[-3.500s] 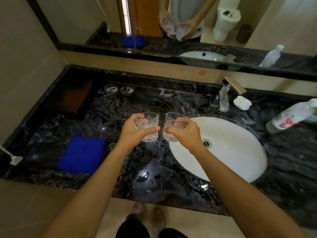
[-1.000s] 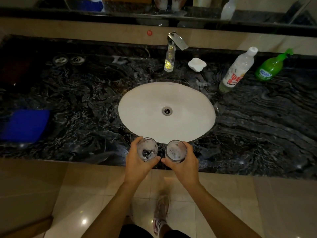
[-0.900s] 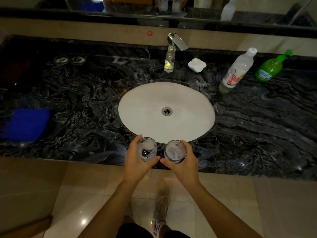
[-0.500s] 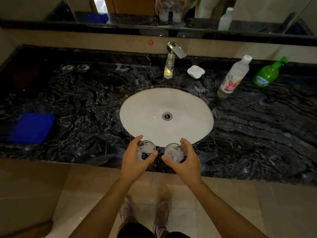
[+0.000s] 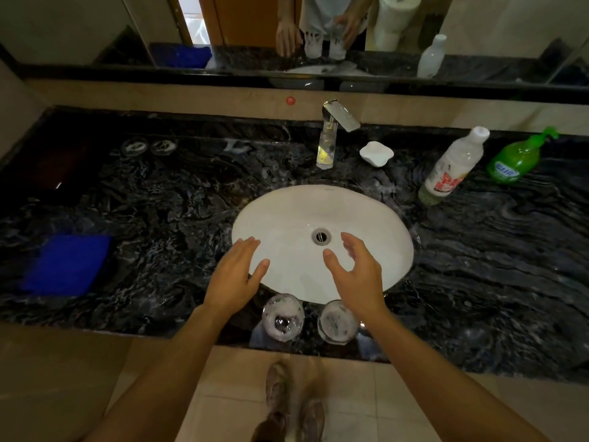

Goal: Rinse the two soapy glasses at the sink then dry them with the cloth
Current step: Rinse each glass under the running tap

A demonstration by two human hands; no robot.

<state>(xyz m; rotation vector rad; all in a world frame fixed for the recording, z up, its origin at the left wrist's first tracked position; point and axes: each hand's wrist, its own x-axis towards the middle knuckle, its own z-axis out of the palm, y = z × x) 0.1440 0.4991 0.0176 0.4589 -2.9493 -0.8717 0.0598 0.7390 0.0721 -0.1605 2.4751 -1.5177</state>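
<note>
One long slab of black, white-veined marble counter [image 5: 497,282] fills my view, glossy and wet-looking, with a mirror [image 5: 478,27] above its beige back strip. The oval white sink [image 5: 287,218] sits sunk in it under a chrome faucet [image 5: 331,135]. A folded blue cloth [image 5: 65,264] lies flat far to my left. Both foamy round glasses [image 5: 283,317] [image 5: 338,320] stand upright on the front edge. My left hand [image 5: 234,279] and right hand [image 5: 357,275] hover over the basin, fingers spread, holding nothing.
</note>
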